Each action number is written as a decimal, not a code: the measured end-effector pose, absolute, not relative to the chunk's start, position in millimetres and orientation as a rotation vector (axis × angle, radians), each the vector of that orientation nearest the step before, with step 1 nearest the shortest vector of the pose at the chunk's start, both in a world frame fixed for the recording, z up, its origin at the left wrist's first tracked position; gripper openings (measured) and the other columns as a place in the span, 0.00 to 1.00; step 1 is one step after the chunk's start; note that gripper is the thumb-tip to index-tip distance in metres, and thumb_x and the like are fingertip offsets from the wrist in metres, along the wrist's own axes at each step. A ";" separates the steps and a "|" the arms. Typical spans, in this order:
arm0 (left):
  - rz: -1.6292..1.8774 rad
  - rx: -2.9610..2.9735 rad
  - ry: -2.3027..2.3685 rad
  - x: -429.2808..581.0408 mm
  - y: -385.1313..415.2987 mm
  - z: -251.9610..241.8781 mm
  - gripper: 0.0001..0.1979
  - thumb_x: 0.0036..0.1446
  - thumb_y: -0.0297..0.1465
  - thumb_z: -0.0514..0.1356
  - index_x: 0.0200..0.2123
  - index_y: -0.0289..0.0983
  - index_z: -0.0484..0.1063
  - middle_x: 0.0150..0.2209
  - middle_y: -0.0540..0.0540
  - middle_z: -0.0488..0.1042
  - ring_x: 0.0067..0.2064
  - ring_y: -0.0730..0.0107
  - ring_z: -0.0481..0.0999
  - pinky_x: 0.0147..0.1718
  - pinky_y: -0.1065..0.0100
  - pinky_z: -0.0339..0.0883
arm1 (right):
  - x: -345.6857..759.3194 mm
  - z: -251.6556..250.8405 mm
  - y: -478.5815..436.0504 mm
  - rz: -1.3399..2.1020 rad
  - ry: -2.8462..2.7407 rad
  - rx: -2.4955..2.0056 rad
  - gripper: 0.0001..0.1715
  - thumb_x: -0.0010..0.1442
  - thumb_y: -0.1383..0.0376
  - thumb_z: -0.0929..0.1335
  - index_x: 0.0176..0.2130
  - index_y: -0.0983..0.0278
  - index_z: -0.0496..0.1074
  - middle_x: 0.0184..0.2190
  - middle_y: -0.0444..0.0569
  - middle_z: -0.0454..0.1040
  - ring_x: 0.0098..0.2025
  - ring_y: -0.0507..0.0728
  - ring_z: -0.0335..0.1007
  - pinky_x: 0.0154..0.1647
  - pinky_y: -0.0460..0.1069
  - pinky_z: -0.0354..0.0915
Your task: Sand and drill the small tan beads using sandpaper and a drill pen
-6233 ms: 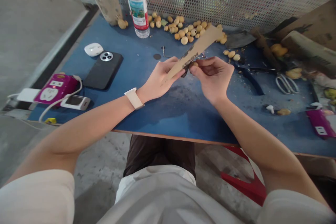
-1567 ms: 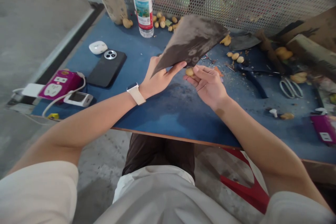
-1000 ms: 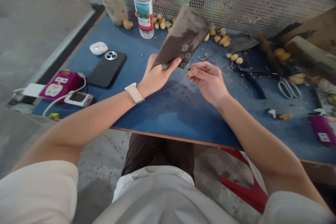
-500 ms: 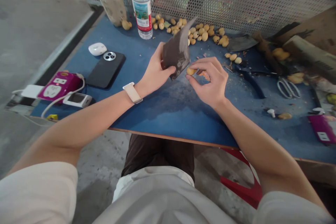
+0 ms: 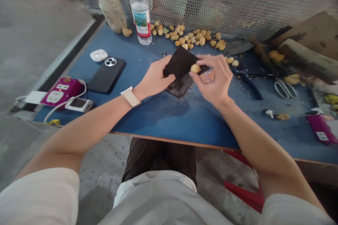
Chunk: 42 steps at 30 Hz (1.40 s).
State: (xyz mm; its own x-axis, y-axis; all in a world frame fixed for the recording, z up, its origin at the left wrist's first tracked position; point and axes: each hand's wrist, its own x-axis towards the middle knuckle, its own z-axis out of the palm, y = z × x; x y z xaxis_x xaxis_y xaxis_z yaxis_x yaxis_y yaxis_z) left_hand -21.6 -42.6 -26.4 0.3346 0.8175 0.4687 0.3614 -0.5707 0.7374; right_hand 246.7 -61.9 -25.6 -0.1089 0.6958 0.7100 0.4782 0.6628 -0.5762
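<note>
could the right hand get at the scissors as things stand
Probably yes. The right hand is holding a small yellow fruit, so it would likely need to set that down first. The scissors lie to its right, with only the blue-handled pliers flat on the table between, which it could pass over.

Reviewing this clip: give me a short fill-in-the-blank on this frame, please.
The left hand holds a ____ sheet of sandpaper.
The right hand pinches a small ____ lump against it.
The scissors lie to the ____ of the right hand.

Answers: dark; yellow; right.
</note>
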 end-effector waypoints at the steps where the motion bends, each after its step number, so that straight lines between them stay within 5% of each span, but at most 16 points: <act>1: 1.160 2.065 1.009 -21.8 -44.1 -23.6 0.08 0.70 0.35 0.71 0.51 0.44 0.86 0.47 0.43 0.90 0.49 0.49 0.90 0.53 0.51 0.87 | 245.6 -28.2 -61.6 0.238 -1.767 -0.948 0.20 0.71 0.45 0.85 0.54 0.49 0.86 0.56 0.52 0.90 0.68 0.73 0.88 0.83 0.74 0.78; 6: 1.097 1.778 0.942 -19.1 -51.6 -11.0 0.13 0.77 0.42 0.71 0.41 0.41 0.83 0.39 0.45 0.86 0.50 0.52 0.89 0.48 0.59 0.83 | 245.3 -42.2 -52.5 0.158 -1.799 -0.870 0.21 0.76 0.44 0.81 0.57 0.53 0.84 0.52 0.52 0.88 0.56 0.68 0.90 0.64 0.68 0.89; 12: 0.887 1.419 0.938 -10.2 -58.4 -1.8 0.09 0.75 0.32 0.68 0.39 0.39 0.83 0.37 0.46 0.85 0.43 0.58 0.88 0.46 0.60 0.82 | 255.1 -44.5 -37.1 0.340 -1.782 -0.895 0.21 0.78 0.42 0.81 0.54 0.53 0.84 0.48 0.50 0.88 0.48 0.63 0.90 0.57 0.62 0.89; 21: 0.641 1.789 1.003 -11.8 -57.5 -2.7 0.14 0.72 0.28 0.67 0.30 0.39 0.74 0.30 0.51 0.71 0.33 0.68 0.67 0.36 0.62 0.61 | 250.0 -43.5 -47.1 0.324 -1.948 -0.963 0.13 0.69 0.59 0.84 0.51 0.53 0.85 0.50 0.49 0.89 0.51 0.65 0.89 0.61 0.66 0.89; 29: 1.011 1.797 1.066 -3.9 -59.4 -31.1 0.10 0.78 0.37 0.65 0.44 0.38 0.83 0.42 0.45 0.85 0.43 0.64 0.80 0.46 0.64 0.76 | 241.3 -52.0 -54.6 0.338 -1.925 -0.883 0.10 0.71 0.65 0.82 0.50 0.53 0.86 0.50 0.48 0.88 0.48 0.63 0.88 0.54 0.61 0.91; 33: 0.997 1.740 1.103 -5.2 -60.9 -35.6 0.11 0.77 0.38 0.66 0.43 0.38 0.85 0.40 0.47 0.86 0.38 0.68 0.79 0.42 0.66 0.74 | 238.9 -51.8 -58.0 0.272 -1.892 -0.832 0.10 0.73 0.66 0.82 0.52 0.52 0.86 0.51 0.49 0.89 0.49 0.62 0.89 0.52 0.60 0.91; 37: 0.943 1.717 1.082 -5.3 -64.0 -36.7 0.13 0.78 0.39 0.68 0.41 0.39 0.87 0.36 0.47 0.86 0.34 0.68 0.77 0.36 0.66 0.72 | 238.3 -53.4 -58.2 0.223 -1.897 -0.788 0.11 0.75 0.68 0.82 0.52 0.51 0.86 0.50 0.47 0.90 0.52 0.63 0.91 0.56 0.60 0.91; 42: 1.045 1.654 1.085 -3.4 -65.5 -43.7 0.09 0.76 0.38 0.70 0.47 0.39 0.89 0.46 0.43 0.92 0.45 0.64 0.88 0.47 0.64 0.83 | 240.4 -55.1 -59.0 0.257 -1.900 -0.867 0.10 0.77 0.66 0.81 0.53 0.50 0.89 0.54 0.49 0.91 0.56 0.64 0.92 0.62 0.64 0.92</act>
